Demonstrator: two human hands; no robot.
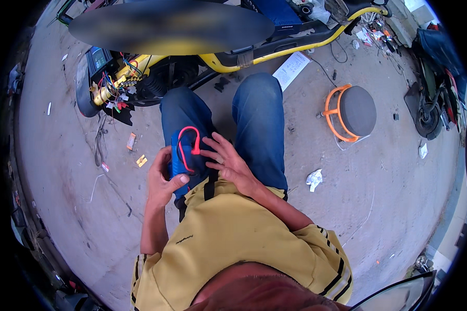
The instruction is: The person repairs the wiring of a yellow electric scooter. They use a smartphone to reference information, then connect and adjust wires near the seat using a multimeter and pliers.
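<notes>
left hand (163, 177): grips blue handheld meter (176, 159) from its left side, thumb across near end | right hand (232, 167): open, fingers spread, tips just beside red plug (195, 151), contact unclear | meter: boxy, blue, red lead (197, 137) looping over it; held over jeans' left leg (184, 110)
</notes>
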